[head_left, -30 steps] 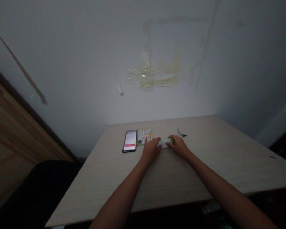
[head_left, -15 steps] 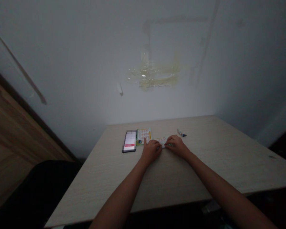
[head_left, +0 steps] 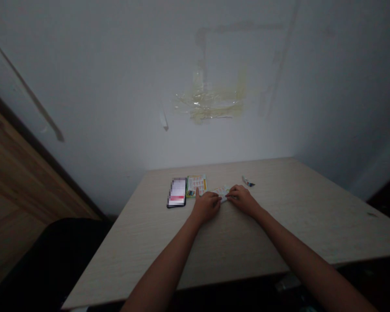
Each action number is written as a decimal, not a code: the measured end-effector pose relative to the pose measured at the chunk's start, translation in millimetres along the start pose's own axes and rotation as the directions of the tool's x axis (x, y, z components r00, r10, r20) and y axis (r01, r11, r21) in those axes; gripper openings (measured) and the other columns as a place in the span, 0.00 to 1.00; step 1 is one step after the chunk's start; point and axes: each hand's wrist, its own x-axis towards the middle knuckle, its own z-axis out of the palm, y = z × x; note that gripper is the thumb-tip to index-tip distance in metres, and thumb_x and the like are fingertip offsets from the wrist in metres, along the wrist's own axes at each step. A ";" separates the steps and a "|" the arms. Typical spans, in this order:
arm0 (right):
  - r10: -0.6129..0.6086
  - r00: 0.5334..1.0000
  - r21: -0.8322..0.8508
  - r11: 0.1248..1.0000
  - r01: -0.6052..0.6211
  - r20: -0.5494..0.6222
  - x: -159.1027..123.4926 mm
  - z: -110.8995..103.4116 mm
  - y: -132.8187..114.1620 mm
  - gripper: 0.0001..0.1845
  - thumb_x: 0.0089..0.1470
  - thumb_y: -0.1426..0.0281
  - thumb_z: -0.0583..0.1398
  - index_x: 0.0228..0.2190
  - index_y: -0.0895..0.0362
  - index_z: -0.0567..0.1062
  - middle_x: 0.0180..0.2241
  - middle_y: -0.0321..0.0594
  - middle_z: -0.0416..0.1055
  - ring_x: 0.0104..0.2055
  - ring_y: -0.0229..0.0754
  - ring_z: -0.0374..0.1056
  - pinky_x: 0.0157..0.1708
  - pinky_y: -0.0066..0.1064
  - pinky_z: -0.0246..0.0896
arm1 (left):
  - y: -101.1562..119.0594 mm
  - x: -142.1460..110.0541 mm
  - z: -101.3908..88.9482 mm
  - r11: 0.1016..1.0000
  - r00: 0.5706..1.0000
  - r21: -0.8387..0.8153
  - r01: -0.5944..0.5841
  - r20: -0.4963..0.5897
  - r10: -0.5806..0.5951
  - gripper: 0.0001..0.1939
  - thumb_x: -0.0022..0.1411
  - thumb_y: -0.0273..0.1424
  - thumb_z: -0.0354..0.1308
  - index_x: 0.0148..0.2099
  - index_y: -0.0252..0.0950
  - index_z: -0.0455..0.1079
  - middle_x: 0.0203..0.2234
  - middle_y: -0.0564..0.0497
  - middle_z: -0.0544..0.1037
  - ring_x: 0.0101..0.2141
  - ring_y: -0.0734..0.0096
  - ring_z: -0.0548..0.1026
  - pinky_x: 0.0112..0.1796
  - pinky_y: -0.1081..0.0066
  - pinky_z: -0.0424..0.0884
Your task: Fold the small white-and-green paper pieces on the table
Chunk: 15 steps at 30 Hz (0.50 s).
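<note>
Both of my hands rest low over a printed paper sheet (head_left: 221, 190) on the table, and they hide much of it. My left hand (head_left: 206, 206) has its fingers closed on the sheet's near edge, its thumb pointing away from me. From the other side, my right hand (head_left: 243, 199) pinches the same edge, where a pale strip of the paper looks folded or rolled. Just beyond my left thumb lies a printed booklet or card (head_left: 196, 184) with small red and yellow markings. A phone (head_left: 177, 192) with a lit, blurred screen lies left of it.
The light wooden table (head_left: 234, 251) stands against a wall with clear tape (head_left: 211, 104) stuck on it. A small white and dark item (head_left: 248, 181) lies beyond my right hand. At the left are a wooden panel (head_left: 16, 173) and a dark shape (head_left: 58, 255).
My fingers have shifted slightly along the near edge of the paper, and more of the sheet shows between my hands. The phone and the booklet have stayed put.
</note>
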 end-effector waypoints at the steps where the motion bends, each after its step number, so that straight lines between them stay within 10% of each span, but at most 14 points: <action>1: 0.012 1.000 -0.012 1.000 -0.012 -0.005 0.2 0.0 1.3 0.08 0.56 0.68 0.62 0.36 0.54 0.81 0.38 0.43 0.73 0.43 0.45 0.67 0.47 0.39 0.62 | 0.6 -0.1 -0.4 1.000 1.000 -0.003 -0.009 0.006 0.009 0.13 0.67 0.35 0.51 0.48 0.47 0.75 0.47 0.51 0.79 0.51 0.64 0.72 0.62 0.39 0.30; 15: 0.072 0.997 0.029 0.997 -0.072 0.003 1.5 -1.8 1.0 0.15 0.56 0.70 0.59 0.44 0.58 0.79 0.46 0.48 0.74 0.50 0.48 0.68 0.55 0.42 0.61 | 1.9 -1.4 7.5 0.999 0.998 0.022 -0.041 0.045 0.040 0.16 0.65 0.32 0.53 0.52 0.50 0.72 0.51 0.51 0.76 0.53 0.59 0.67 0.59 0.35 0.42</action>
